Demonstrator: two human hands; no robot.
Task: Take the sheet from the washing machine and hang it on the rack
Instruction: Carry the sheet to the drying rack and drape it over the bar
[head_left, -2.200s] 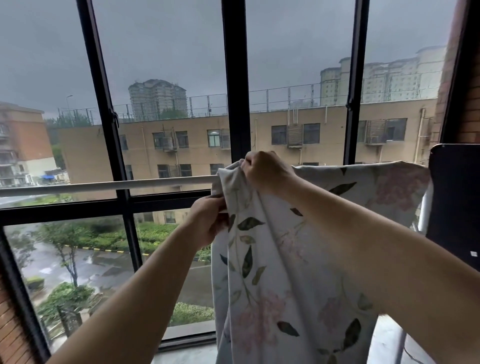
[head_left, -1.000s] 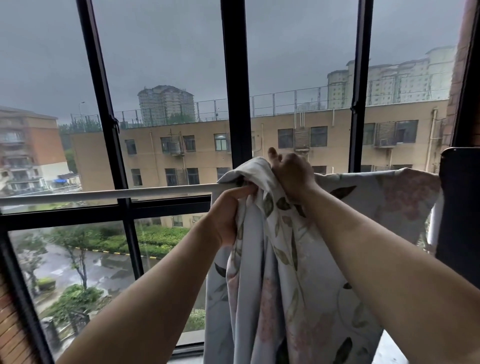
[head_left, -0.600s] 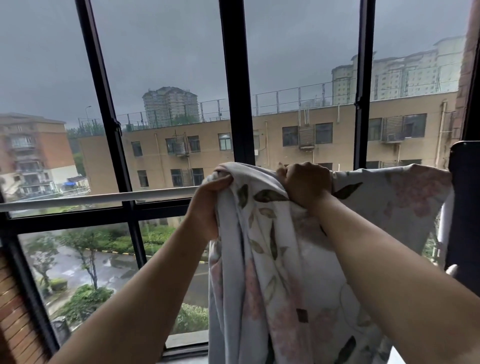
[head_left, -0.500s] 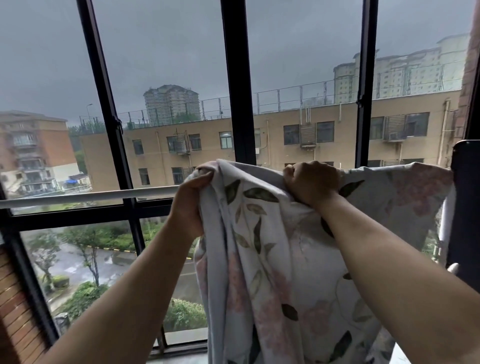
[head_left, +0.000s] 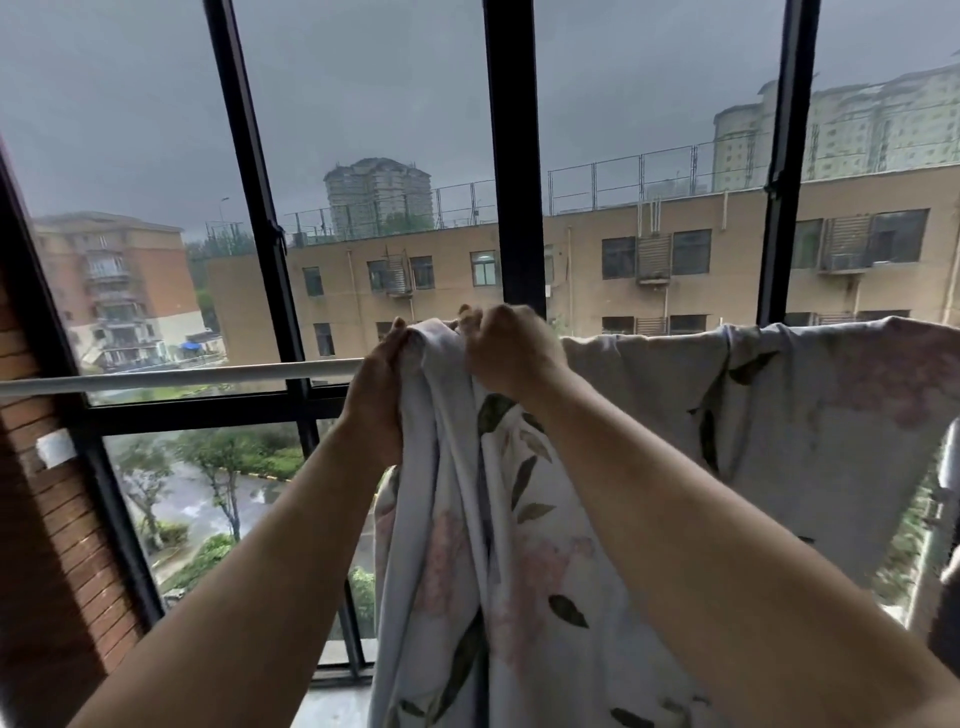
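Note:
A pale sheet (head_left: 810, 415) printed with pink flowers and dark leaves hangs over the white rack bar (head_left: 182, 378) in front of the window. Its right part is spread along the bar; its left part is bunched into folds. My left hand (head_left: 376, 384) grips the bunched edge from the left at bar height. My right hand (head_left: 506, 351) grips the top of the same bunch just beside it. The two hands are close together. The bar is hidden under the cloth from my hands rightward.
Black window frames (head_left: 514, 171) stand right behind the bar. A brick wall (head_left: 47, 519) closes the left side. A dark object (head_left: 948, 613) shows at the right edge. The bar is bare to the left of my hands.
My hands have come together again, gathering the sheet's left part into a tighter bunch at the bar. The view has turned a little left.

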